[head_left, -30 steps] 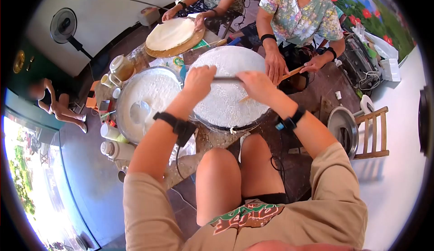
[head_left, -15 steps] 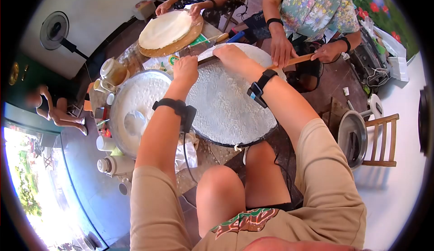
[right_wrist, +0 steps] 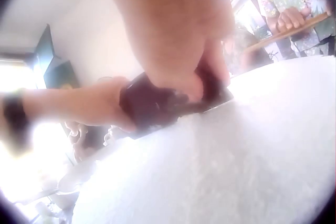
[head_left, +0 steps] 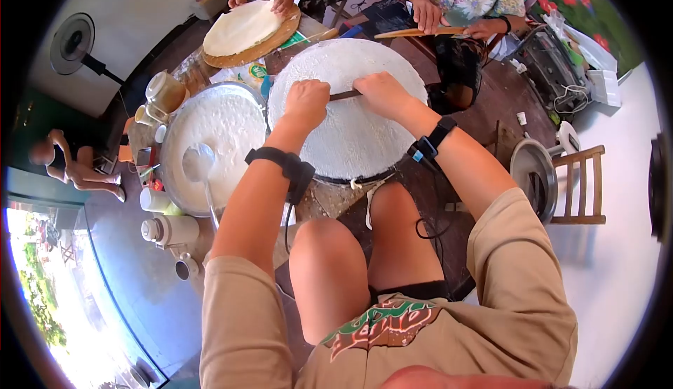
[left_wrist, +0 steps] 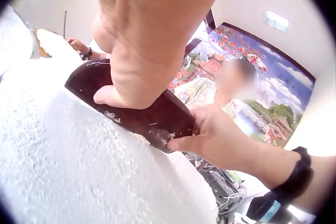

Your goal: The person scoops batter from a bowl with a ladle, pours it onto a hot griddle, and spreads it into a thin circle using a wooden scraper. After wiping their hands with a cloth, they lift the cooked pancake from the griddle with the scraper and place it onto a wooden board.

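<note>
Both hands hold one dark brown flat scraper [head_left: 343,95] with a curved back edge over the round griddle [head_left: 329,177]. A thin layer of white batter [head_left: 357,140] covers the griddle. My left hand [head_left: 307,101] grips the scraper's left end, and my right hand [head_left: 384,96] grips its right end. In the left wrist view the scraper [left_wrist: 147,116] stands tilted, its straight lower edge right at the batter, with a thumb laid along its face. Small white smears show on it. The right wrist view is blurred and bright.
Left of the griddle stands a wide basin [head_left: 165,168] of batter with a ladle [head_left: 198,161]. Jars [head_left: 166,92] and a thermos [head_left: 170,230] stand beyond it. Opposite, one person handles a flatbread [head_left: 242,28] on a round board; another holds a wooden stick [head_left: 420,31].
The scraper went from the griddle's middle to its far edge, then back toward the middle, both hands moving with it. The other person's wooden stick has drawn away from the griddle.
</note>
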